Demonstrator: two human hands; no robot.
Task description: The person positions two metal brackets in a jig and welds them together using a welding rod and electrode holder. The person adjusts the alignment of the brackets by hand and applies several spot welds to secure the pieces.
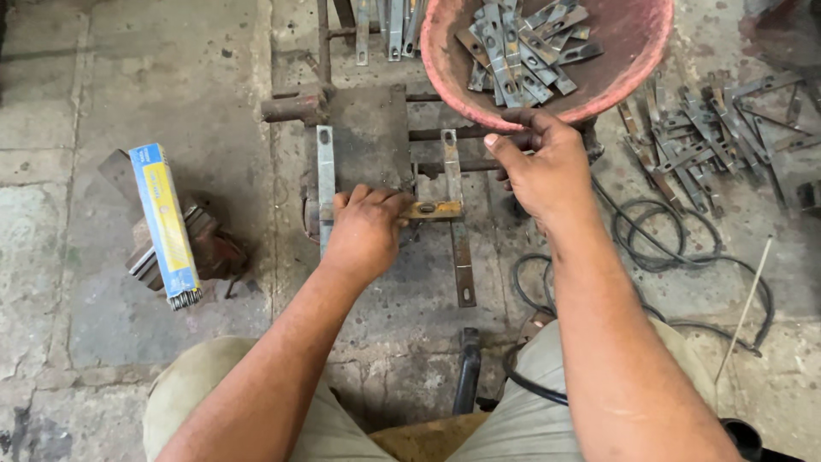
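Observation:
My left hand [366, 229] presses down on a short cross strip [432, 210] that lies over two long flat metal strips, one at the left [325, 171] and one at the right [456, 214], on a rusty metal jig [368, 128]. My right hand [539, 162] is curled around a rusty bar [445, 133] at the jig's right end, just under the rim of a reddish bowl [633, 51]. The bowl holds several small grey metal strips [522, 51].
A blue and yellow box of welding rods [167, 227] leans on a rusty block at the left. A pile of metal strips [710, 137] lies at the right. Black cable [667, 248] loops over the concrete floor, with a thin rod [744, 308] beside it.

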